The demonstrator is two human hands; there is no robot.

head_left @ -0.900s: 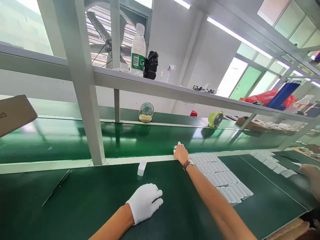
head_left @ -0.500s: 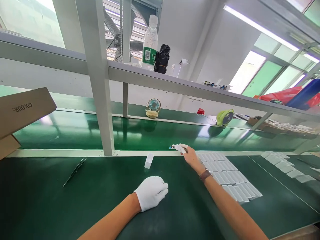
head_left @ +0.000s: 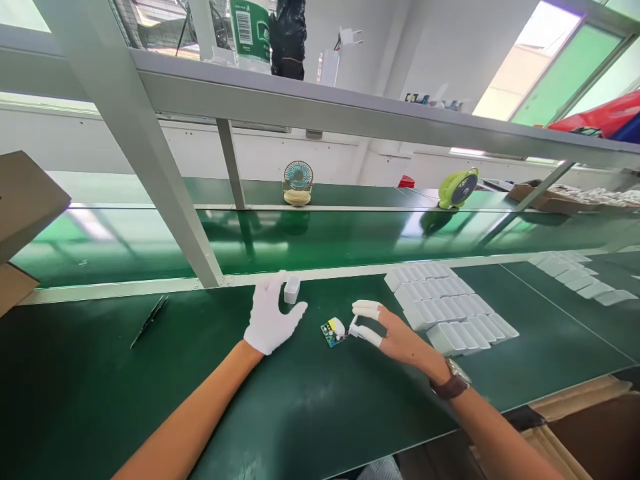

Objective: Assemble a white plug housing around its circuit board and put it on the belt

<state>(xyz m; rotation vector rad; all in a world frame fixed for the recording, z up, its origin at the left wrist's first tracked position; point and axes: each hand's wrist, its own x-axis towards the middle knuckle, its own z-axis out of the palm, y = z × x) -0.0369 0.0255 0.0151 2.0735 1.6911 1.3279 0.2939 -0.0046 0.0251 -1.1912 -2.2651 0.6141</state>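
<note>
Cloth-gloved left hand splays, empty, beside oblong box, eleven o'clock; right hand pinches white piece, one o'clock.

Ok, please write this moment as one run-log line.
left hand: gloved, open beside lone white case, contact unclear | right hand: white piece between fingers, next to circuit board | tweezers: on green worktop
</note>
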